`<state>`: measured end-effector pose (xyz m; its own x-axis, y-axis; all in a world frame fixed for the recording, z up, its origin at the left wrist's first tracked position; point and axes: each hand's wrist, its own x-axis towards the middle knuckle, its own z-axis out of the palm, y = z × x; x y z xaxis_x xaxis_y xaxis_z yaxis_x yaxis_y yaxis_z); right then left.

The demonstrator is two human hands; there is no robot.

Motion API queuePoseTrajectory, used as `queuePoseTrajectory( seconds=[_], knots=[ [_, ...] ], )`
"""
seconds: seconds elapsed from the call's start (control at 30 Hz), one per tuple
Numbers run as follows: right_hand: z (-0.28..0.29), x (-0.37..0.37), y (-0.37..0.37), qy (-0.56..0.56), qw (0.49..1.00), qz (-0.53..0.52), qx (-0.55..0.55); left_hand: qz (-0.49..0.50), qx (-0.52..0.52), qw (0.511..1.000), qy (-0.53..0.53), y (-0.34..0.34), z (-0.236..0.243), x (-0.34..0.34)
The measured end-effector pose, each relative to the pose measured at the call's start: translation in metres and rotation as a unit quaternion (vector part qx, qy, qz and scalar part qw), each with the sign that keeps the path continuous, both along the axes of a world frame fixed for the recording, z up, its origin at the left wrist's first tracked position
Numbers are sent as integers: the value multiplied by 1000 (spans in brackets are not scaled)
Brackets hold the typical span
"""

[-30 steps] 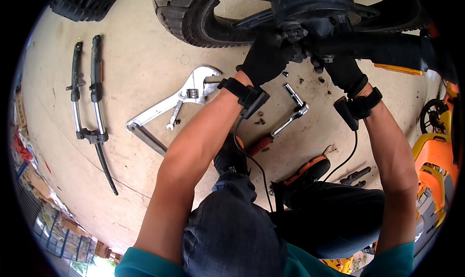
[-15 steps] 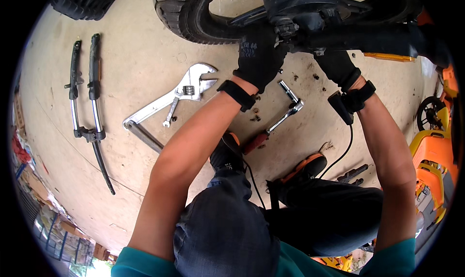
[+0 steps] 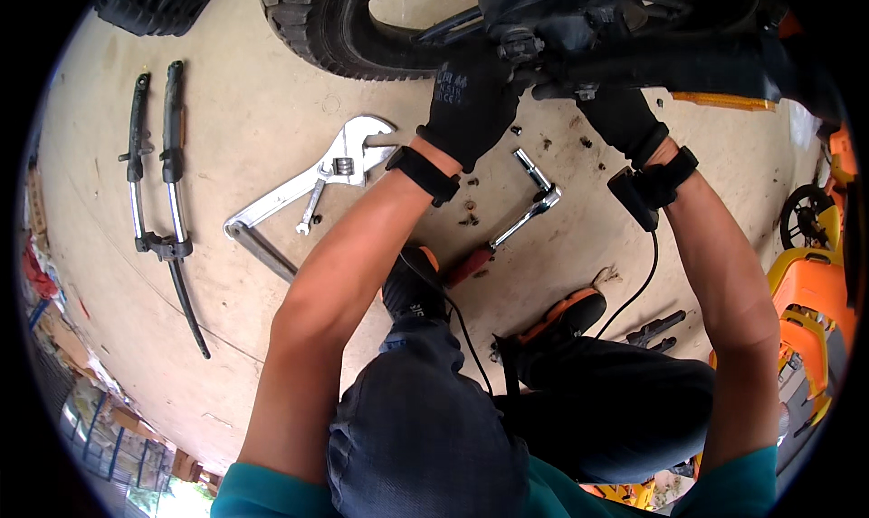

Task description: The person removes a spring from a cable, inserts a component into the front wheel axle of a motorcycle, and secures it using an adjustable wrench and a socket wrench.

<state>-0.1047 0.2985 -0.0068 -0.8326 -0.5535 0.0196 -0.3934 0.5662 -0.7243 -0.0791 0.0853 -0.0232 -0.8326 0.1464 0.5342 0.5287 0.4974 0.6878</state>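
Observation:
My left hand (image 3: 471, 106), in a black glove, is closed at the hub of a black wheel (image 3: 317, 29) with a chunky tyre. What its fingers hold is lost against the dark axle parts (image 3: 522, 47). My right hand (image 3: 625, 124), gloved too, reaches under a black swingarm (image 3: 670, 70), which hides its fingers. On the floor below lies a ratchet wrench (image 3: 520, 219) with a socket and red handle. To the left lie a large adjustable wrench (image 3: 294, 185) and a small open-end wrench (image 3: 312, 206).
A pair of fork legs (image 3: 161, 174) lies at the left, and another tyre (image 3: 158, 2) is at the upper left. Small nuts and dirt bits (image 3: 469, 219) are scattered near my feet. Orange and yellow vehicle parts (image 3: 801, 292) stand along the right. A cable (image 3: 643, 278) hangs from my right wrist.
The wheel has shifted a little to the left relative to the swingarm, and my left hand has moved left with it. My right hand has barely moved. The whole view has slid slightly.

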Motion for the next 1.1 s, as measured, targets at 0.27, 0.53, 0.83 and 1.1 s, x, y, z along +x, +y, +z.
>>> queuePoseTrajectory(
  seconds=[0.27,0.53,0.83,1.1],
  knots=[
    [7,1,-7,-45,999,14,6,-74,-105,991,-28,-14,-6,-11],
    [-1,3,-5,-185,970,-50,-153,-109,-129,983,-71,-14,7,-12],
    [-2,3,-3,-188,970,-30,-148,-110,-74,990,-48,-20,4,-12],
    [-7,8,-2,10,1000,27,4,-29,-95,993,-69,-3,-3,-2]
  ],
)
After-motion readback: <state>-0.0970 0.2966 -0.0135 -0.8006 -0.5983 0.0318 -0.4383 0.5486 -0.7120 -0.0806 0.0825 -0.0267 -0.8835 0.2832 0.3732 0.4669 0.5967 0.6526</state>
